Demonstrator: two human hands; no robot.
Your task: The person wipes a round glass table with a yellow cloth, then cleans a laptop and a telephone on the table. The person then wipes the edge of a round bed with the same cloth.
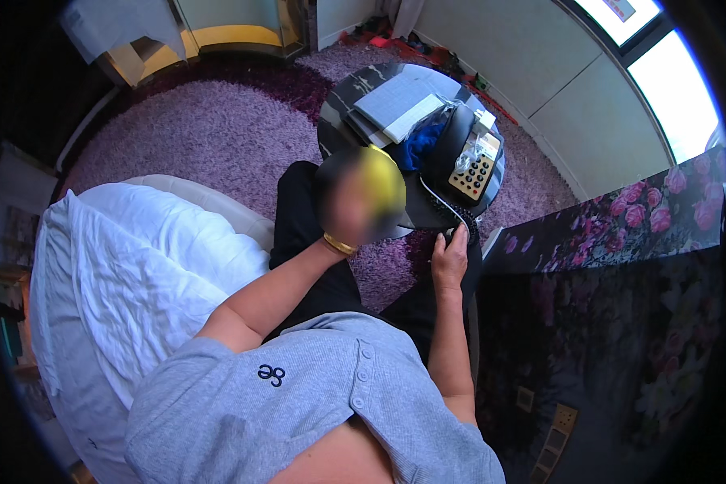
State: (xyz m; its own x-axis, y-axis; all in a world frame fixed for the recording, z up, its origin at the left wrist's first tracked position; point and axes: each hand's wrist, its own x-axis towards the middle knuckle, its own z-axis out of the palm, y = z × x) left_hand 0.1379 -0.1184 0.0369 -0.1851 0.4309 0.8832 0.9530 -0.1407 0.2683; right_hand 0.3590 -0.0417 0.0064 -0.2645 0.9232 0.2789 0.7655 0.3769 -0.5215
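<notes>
My left hand (pixel 346 202), with a gold bracelet (pixel 339 244) at its wrist, is over the near left edge of a round dark marbled table (pixel 339 100). A blur covers this hand and a yellow thing (pixel 382 181) at it, so its grip is unclear. Below the table's near right edge, my right hand (pixel 451 260) has its thumb and fingers bent. A white cable (pixel 443 198) runs off the table to its fingertips, beside a black coiled cord (pixel 444 213). Something dark shows between thumb and fingers; whether they grip it or the cable is unclear.
On the table lie a grey fabric-covered folder (pixel 399 103), a blue cloth (pixel 420 145), a desk telephone (pixel 475 169) and a white charger plug (pixel 484 122). White bedding (pixel 157 242) lies at left. A flower-printed panel (pixel 629 212) stands at right. Purple carpet (pixel 218 127) covers the floor.
</notes>
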